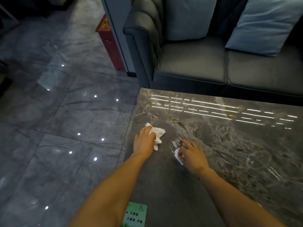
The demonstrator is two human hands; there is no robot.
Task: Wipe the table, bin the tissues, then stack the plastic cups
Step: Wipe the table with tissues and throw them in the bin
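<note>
A dark marble table [213, 131] fills the lower right. My left hand [144, 142] presses down on a crumpled white tissue [158, 133] near the table's left edge. My right hand [193, 157] lies close beside it, fingers curled on a smaller white tissue [177, 155]. A shiny clear plastic piece [175, 143], probably a cup, sits at that hand's fingertips. Farther right a faint clear plastic cup [259, 161] lies on the tabletop, hard to make out against the marble.
A green printed card [135, 214] lies at the table's near edge. A dark sofa [196, 63] with blue cushions [265, 25] stands just behind the table. A red box [109, 40] stands by a pillar. Glossy grey floor tiles [65, 120] spread to the left.
</note>
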